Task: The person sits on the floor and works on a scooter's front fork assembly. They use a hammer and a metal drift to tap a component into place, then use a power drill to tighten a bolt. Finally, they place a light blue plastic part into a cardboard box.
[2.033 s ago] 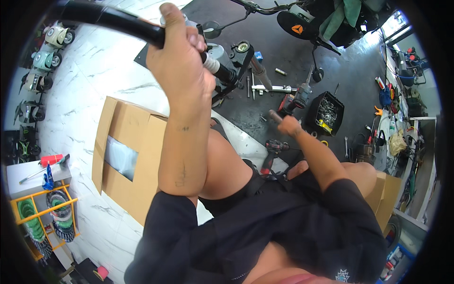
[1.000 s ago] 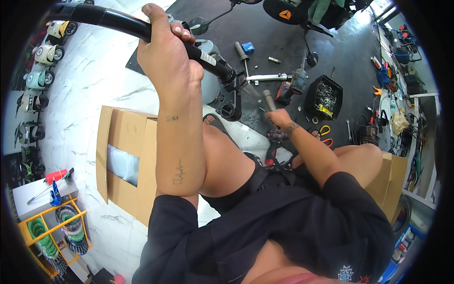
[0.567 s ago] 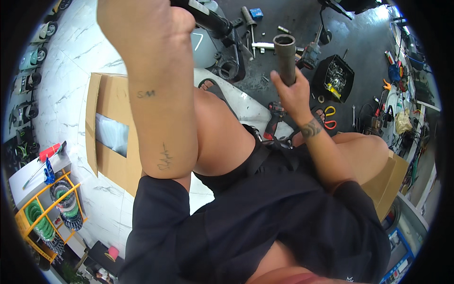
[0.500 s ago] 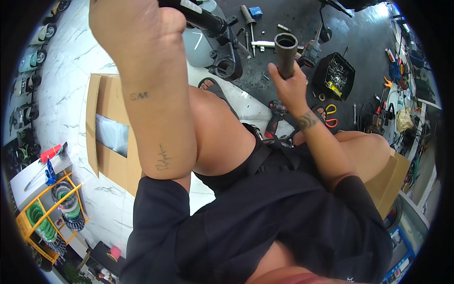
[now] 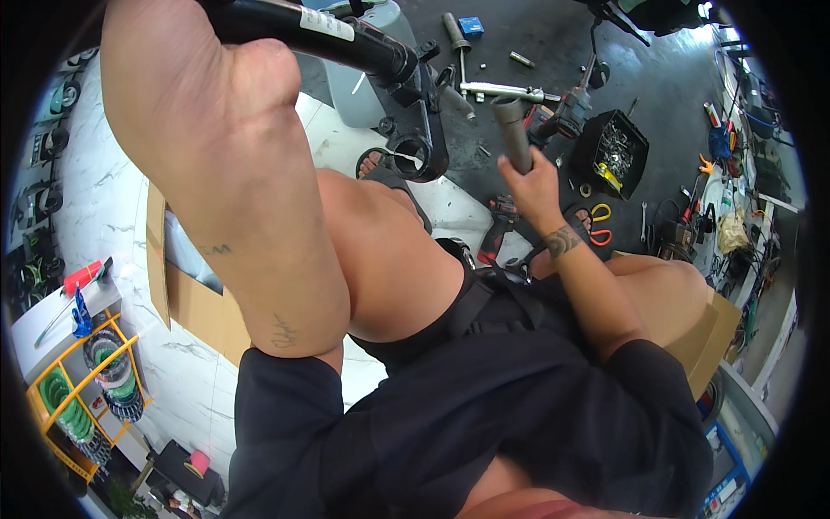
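Observation:
My left hand [image 5: 207,60] is raised at the upper left, its fingers mostly hidden by the back of the wrist. It grips a black fork tube [image 5: 367,48] with a white label. The tube slants down to the right and ends in a black bracket with an open ring [image 5: 406,160] above my knee. In the middle of the view, my right hand [image 5: 534,186] is wrapped round a long grey metal socket [image 5: 515,137], its open end pointing up and away from me. The socket and the ring are apart.
A red-and-black cordless driver [image 5: 500,227] lies near my feet. Beyond it are another power tool [image 5: 566,114], a long silver wrench [image 5: 506,90] and a black tray [image 5: 640,164] of small metal parts. A cardboard box [image 5: 203,316] stands left, a grey tub [image 5: 363,104] behind the fork.
My left hand has moved left and toward me, and the fork tube has swung with it, showing more of its length. The socket in my right hand has dropped slightly and tilted.

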A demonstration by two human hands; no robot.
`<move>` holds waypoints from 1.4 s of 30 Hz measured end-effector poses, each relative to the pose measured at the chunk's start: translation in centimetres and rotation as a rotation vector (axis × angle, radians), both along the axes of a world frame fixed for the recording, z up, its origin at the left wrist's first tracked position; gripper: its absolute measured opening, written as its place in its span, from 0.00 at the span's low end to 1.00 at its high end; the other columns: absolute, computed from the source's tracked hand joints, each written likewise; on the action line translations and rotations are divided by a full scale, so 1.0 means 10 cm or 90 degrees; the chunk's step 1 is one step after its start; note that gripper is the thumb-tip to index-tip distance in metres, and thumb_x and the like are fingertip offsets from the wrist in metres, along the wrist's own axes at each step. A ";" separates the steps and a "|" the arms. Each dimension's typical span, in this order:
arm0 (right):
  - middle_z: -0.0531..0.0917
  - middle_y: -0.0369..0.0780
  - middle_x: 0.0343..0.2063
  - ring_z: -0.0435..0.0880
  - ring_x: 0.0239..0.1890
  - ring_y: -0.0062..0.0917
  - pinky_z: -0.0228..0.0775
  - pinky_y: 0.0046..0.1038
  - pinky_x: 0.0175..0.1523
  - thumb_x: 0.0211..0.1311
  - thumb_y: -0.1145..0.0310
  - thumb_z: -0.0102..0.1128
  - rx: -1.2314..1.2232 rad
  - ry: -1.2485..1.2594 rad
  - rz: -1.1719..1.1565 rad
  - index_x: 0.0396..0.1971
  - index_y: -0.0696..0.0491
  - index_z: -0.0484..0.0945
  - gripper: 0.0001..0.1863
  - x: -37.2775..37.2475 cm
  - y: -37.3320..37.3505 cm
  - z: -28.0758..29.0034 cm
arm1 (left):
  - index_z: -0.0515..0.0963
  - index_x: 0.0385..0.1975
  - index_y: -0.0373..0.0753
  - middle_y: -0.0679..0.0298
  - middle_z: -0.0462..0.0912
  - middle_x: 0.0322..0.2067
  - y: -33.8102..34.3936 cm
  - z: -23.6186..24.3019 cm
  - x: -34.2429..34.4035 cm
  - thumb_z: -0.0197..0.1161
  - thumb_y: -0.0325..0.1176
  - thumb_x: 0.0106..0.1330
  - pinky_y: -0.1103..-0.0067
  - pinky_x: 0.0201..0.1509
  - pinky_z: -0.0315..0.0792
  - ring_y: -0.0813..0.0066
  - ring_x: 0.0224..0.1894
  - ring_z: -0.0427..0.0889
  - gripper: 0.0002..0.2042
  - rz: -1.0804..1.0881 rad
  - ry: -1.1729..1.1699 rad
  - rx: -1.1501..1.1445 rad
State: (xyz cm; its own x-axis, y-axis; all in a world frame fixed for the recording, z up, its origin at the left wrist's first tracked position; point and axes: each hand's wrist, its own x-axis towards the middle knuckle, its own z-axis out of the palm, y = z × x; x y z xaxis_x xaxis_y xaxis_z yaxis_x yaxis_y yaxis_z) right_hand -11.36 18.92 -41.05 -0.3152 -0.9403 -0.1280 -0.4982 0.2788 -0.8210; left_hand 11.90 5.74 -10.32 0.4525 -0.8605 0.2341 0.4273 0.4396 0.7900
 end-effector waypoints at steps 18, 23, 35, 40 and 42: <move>0.89 0.47 0.29 0.91 0.32 0.37 0.79 0.35 0.40 0.62 0.52 0.71 -0.016 -0.002 -0.081 0.37 0.61 0.83 0.23 0.01 -0.13 0.03 | 0.68 0.28 0.47 0.74 0.67 0.19 -0.19 -0.04 0.10 0.70 0.43 0.72 0.77 0.34 0.66 0.81 0.21 0.68 0.17 -0.091 0.008 0.034; 0.89 0.45 0.27 0.92 0.34 0.43 0.80 0.43 0.41 0.59 0.51 0.72 0.012 0.193 -0.046 0.40 0.57 0.84 0.23 0.00 -0.25 -0.41 | 0.69 0.26 0.51 0.78 0.68 0.17 -0.06 0.02 -0.19 0.73 0.48 0.70 0.85 0.27 0.64 0.86 0.18 0.67 0.19 -0.040 0.027 0.031; 0.87 0.54 0.28 0.90 0.35 0.48 0.79 0.43 0.42 0.58 0.54 0.71 0.073 0.001 -0.075 0.39 0.62 0.83 0.23 -0.15 0.18 -0.43 | 0.67 0.33 0.40 0.66 0.66 0.23 -0.16 0.17 0.01 0.65 0.36 0.76 0.67 0.46 0.70 0.71 0.26 0.70 0.14 -0.145 -0.013 0.012; 0.89 0.53 0.35 0.90 0.42 0.48 0.82 0.43 0.48 0.63 0.55 0.65 0.131 0.180 0.033 0.43 0.59 0.85 0.20 0.02 -0.31 -0.57 | 0.68 0.33 0.41 0.67 0.66 0.22 -0.25 -0.01 0.23 0.66 0.40 0.76 0.67 0.47 0.70 0.71 0.26 0.69 0.15 -0.204 -0.005 0.013; 0.89 0.53 0.45 0.90 0.50 0.46 0.82 0.41 0.56 0.62 0.59 0.61 0.469 0.294 0.185 0.46 0.59 0.87 0.20 0.02 -0.37 -0.78 | 0.68 0.32 0.41 0.67 0.66 0.22 -0.22 -0.05 0.26 0.66 0.39 0.76 0.66 0.47 0.70 0.71 0.26 0.69 0.15 -0.213 0.002 0.003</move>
